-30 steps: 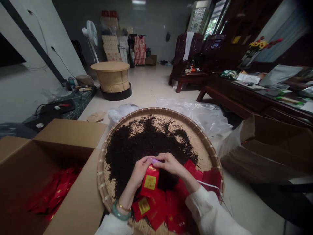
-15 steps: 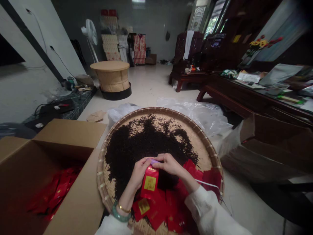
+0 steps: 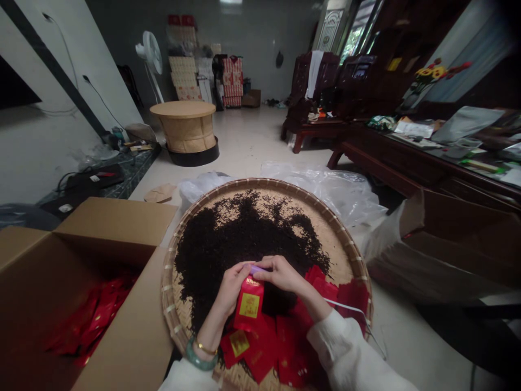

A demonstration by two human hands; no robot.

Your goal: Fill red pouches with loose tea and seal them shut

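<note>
Above the near part of a round bamboo tray, my left hand is closed on the top of a red packet with a gold label. My right hand pinches a small purple object lying across the packet's top edge; the fingers hide most of it. The packet hangs upright, label towards me. Dark, loose dried leaves, looking like tea, spread over the tray behind my hands. Below them, several red packets lie flat, and more red packets lie under and beyond my right forearm.
A cardboard box with red packets inside stands open at left. A white cable crosses the tray's right side. Clear plastic sheeting lies behind the tray. Another open box stands at right, beside a dark wooden table.
</note>
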